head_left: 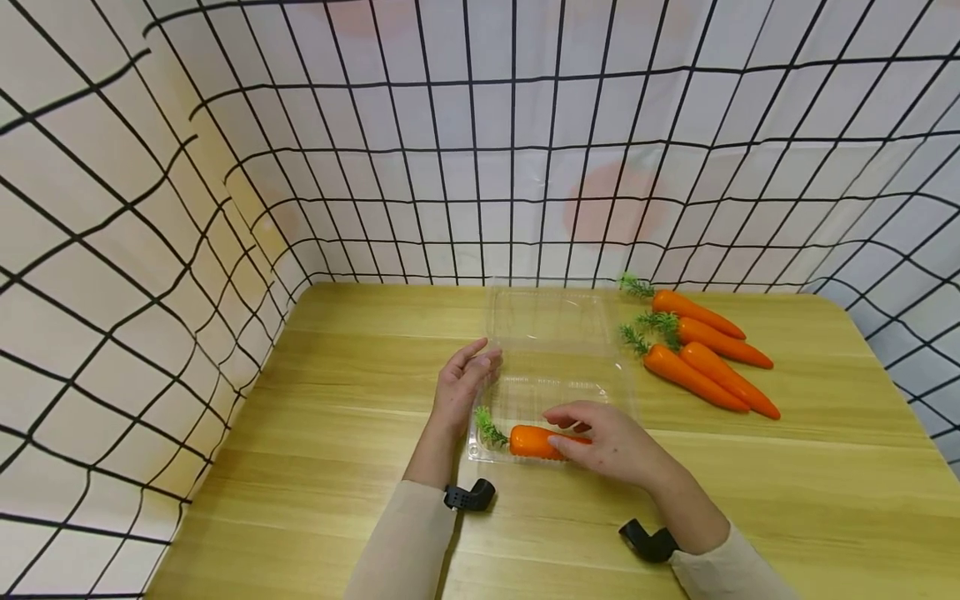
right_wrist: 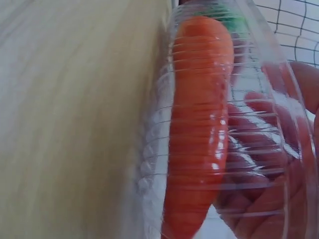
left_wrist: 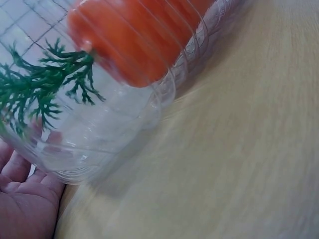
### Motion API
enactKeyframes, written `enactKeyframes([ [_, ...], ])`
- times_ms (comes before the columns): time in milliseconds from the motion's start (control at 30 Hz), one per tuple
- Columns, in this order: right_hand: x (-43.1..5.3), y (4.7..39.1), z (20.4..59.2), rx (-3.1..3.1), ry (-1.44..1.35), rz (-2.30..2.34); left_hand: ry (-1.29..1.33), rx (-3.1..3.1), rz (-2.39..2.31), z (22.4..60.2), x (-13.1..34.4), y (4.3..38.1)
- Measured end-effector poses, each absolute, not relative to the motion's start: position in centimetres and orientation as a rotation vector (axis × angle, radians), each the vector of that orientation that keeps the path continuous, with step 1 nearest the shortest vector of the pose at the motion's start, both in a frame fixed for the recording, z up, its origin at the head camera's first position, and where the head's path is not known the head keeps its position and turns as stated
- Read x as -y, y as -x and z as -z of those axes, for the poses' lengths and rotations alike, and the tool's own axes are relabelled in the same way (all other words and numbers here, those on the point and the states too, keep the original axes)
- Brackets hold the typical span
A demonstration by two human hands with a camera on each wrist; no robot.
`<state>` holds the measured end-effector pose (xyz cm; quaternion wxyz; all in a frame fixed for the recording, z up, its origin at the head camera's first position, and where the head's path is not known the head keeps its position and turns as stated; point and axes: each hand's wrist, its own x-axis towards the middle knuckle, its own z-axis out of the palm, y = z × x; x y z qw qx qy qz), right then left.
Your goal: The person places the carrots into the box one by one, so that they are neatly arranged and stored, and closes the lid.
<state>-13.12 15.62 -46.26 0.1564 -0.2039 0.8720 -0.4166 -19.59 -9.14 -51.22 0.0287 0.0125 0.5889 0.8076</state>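
Observation:
A clear plastic clamshell box lies opened on the table, its lid folded back toward the far side. Inside, along the near wall, lies an orange toy carrot with a green leafy top pointing left. My right hand is over the carrot's tapered end, with thumb and fingers loosely bent and spread. Through the ribbed wall in the right wrist view, the carrot shows with the fingers behind it. My left hand rests at the box's left edge, fingers relaxed.
Several more toy carrots lie together on the wooden table, right of the box. A black wire grid with white cloth behind it borders the table's back and sides. Dark bands sit on both wrists.

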Motion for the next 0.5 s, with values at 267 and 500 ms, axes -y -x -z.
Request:
enactKeyframes([
  [267, -17.0, 13.0, 44.9, -2.597, 0.611, 1.283, -0.046, -1.812, -2.481, 51.4, 9.1, 19.6],
  [500, -21.7, 14.3, 42.6, -2.759, 0.358, 1.320, -0.068, -1.807, -2.499, 51.5, 9.1, 19.7],
])
